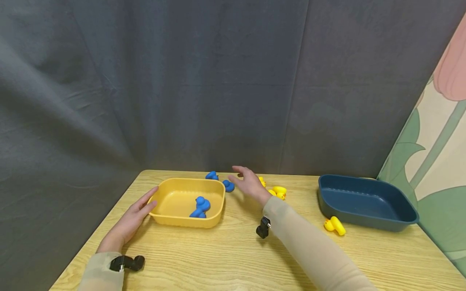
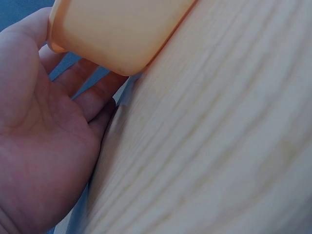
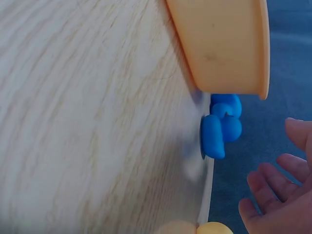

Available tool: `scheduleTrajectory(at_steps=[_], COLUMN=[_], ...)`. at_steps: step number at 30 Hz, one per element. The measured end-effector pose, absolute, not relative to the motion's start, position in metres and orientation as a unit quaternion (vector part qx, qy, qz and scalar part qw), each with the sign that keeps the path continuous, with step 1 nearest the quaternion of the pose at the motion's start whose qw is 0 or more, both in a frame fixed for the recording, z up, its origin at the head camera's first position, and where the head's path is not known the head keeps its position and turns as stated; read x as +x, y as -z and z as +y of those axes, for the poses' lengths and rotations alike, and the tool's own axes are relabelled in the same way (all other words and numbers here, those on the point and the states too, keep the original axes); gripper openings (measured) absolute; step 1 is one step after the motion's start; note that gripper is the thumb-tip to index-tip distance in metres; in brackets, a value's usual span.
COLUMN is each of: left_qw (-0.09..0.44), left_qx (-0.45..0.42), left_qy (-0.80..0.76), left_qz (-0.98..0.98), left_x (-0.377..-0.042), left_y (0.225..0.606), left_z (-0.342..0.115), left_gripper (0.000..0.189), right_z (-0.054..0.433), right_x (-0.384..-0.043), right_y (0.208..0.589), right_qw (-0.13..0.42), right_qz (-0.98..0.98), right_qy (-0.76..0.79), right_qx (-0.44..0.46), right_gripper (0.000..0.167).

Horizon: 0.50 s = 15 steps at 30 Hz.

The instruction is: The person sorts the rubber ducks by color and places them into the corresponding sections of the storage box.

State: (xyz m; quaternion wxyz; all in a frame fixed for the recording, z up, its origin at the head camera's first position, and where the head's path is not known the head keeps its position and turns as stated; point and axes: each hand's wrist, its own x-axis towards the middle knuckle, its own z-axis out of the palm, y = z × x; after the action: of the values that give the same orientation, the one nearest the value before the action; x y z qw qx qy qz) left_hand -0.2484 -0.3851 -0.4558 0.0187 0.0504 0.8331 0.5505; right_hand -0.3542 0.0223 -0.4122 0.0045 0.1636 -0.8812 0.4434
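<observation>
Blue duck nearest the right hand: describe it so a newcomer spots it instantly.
Find the yellow tray on the wooden table. Outside its far right corner is the blue duck. Unlike the other blue duck outside the tray, it is nearer the right hand.

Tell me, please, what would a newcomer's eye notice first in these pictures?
Probably the yellow tray on the left of the table, with blue ducks lying inside and the left hand holding its left rim. Next, the right hand hangs open near two more blue ducks by the tray's far right corner. On the right stands a dark blue tray, a yellow duck lying in front of it.
</observation>
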Motion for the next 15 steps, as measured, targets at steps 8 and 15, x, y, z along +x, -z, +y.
scheduleTrajectory(at_steps=[8, 15], left_qw=[0.017, 0.016], left_qx=[0.047, 0.044], left_qy=[-0.551, -0.556], left_qz=[0.833, 0.83], left_x=[-0.25, -0.251], left_y=[0.457, 0.458], left_z=[-0.385, -0.385], left_gripper=[0.069, 0.068], right_z=[0.021, 0.018], right_x=[-0.356, -0.358], right_y=[0.42, 0.425], right_qw=[-0.015, -0.031], right_qz=[-0.887, -0.887], right_qy=[-0.433, -0.433], right_qx=[0.157, 0.157], right_gripper=[0.06, 0.06])
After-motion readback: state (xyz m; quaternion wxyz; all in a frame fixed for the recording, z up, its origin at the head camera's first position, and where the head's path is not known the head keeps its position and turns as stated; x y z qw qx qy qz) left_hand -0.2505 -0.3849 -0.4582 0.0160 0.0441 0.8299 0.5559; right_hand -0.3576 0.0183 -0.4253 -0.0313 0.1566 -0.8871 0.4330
